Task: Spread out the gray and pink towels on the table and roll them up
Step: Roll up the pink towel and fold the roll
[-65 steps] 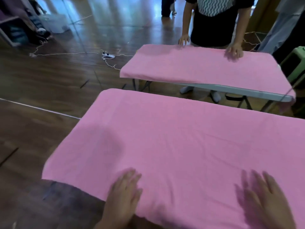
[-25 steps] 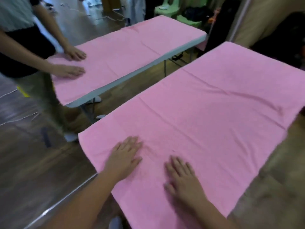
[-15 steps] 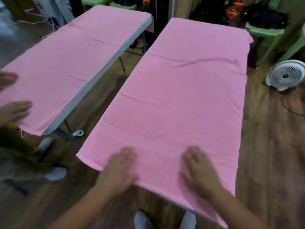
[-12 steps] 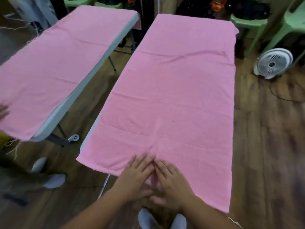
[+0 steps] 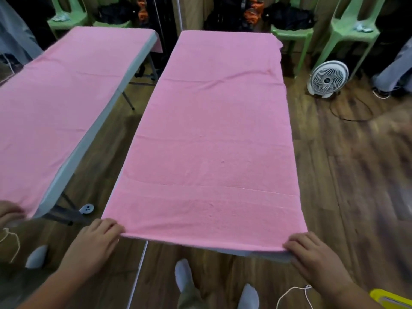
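Pink towel (image 5: 211, 141) lies flat along the whole tabletop (image 5: 265, 255), its near hem overhanging the edge. Left hand (image 5: 98, 238) grips the near-left corner and right hand (image 5: 312, 255) the near-right corner, fingers curled on the hem, hands well apart. A neighbouring table (image 5: 89, 141) to the left carries a second pink cloth (image 5: 55, 97) (white floor fan (image 5: 327, 79) to the right).

The left hand (image 5: 98, 239) and right hand (image 5: 312, 255) reach forward, well apart, knuckles up. Each curls its fingers onto a near corner of the pink towel (image 5: 214, 141).
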Demonstrator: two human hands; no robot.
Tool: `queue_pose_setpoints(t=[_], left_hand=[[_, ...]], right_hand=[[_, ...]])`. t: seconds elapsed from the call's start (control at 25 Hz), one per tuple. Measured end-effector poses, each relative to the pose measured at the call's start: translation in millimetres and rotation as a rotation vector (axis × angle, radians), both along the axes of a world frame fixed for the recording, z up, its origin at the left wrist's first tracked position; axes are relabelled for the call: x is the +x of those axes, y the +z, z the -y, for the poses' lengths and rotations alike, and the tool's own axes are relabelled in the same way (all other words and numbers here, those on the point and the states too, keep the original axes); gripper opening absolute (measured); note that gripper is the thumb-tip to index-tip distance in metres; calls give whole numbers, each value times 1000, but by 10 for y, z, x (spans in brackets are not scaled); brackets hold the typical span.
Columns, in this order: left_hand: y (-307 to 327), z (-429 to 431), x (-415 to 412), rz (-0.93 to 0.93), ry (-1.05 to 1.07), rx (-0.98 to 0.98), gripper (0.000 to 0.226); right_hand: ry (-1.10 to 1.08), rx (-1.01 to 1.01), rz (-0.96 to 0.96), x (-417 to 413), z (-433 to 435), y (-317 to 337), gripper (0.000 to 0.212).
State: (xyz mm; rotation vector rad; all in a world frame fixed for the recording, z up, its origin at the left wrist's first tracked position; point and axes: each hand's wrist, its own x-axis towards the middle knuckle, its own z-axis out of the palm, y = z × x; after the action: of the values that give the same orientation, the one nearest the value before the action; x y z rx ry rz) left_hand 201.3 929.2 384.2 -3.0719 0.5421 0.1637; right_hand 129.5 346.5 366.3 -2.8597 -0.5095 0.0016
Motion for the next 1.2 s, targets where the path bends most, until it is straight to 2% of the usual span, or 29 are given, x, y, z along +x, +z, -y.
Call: queue_pose_setpoints(t=[0.12,0.2,0.24,0.32,0.36,0.44,0.48,0.56,0.64,0.68,0.72,0.84,0.96,1.08,1.2], left_hand=[[21,-96,197,-7,5,-86,8],[48,-216,351,-30,22,-167,24],[71,-280,447,-53,8,-195,23],[134,-278,681,-66,-64,-283,15],[148,-260,863,-58,-75,-306,18],[195,-172,1242,15,-99,-261,30],[228,-104,1386,54,-102,-194,34],[203,74,1460,94,-146,-96,38],[61,223,1258,87,-349,-107,45],[-2,230,1147,70,-438,-112,51],[-38,189,1106,50,-435,-109,55],[-93,-94,1215,40,-272,-122,40],[29,-253,1265,-3,-167,-168,15],[156,-111,1436,54,-47,-188,20],[284,76,1720,110,145,-114,28]], right_hand=[[-240,-51,4,-30,62,-12,13],[-419,-21,-52,-15,47,61,9],[-495,-11,-98,46,35,107,3],[-595,43,-221,282,53,276,17],[-627,36,-258,434,117,324,23],[-685,-56,-225,740,191,461,18],[-646,-117,-146,834,162,488,13],[-454,-75,-90,871,-128,458,28],[-184,-47,-86,729,-539,337,40],[-122,-65,-92,642,-645,287,43],[-140,-49,-78,598,-615,210,44],[-321,20,19,590,-242,153,24],[-398,77,-112,643,-101,322,8],[-493,170,-262,1000,-12,497,12],[-545,114,-213,1428,66,559,14]])
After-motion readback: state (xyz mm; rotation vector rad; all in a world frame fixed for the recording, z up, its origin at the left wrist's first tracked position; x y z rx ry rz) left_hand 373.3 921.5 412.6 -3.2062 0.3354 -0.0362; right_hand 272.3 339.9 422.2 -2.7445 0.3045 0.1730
